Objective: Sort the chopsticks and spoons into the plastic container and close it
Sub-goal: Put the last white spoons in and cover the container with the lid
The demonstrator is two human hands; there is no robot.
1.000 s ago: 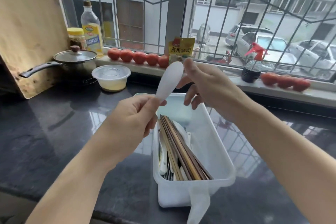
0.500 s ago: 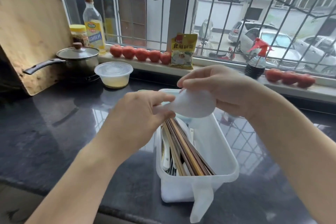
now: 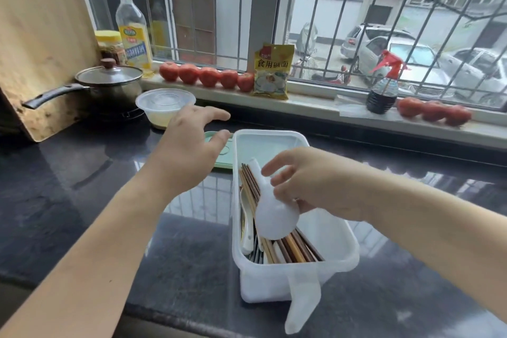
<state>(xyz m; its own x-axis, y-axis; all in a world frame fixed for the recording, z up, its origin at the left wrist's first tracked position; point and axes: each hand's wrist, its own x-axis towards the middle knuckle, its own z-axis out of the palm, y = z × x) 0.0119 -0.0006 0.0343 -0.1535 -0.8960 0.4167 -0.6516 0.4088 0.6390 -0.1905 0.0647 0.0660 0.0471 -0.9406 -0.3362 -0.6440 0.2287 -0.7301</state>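
right hand [image 3: 315, 184] grip clamped on white plastic spoon [image 3: 270, 211], lowering into clear plastic container [image 3: 340, 252]; left hand [image 3: 189, 151] fingers apart, near green lid [image 3: 223, 158]; next: release, close.

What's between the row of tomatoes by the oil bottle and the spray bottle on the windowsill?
In the head view, a yellow packet stands between the tomatoes and the spray bottle.
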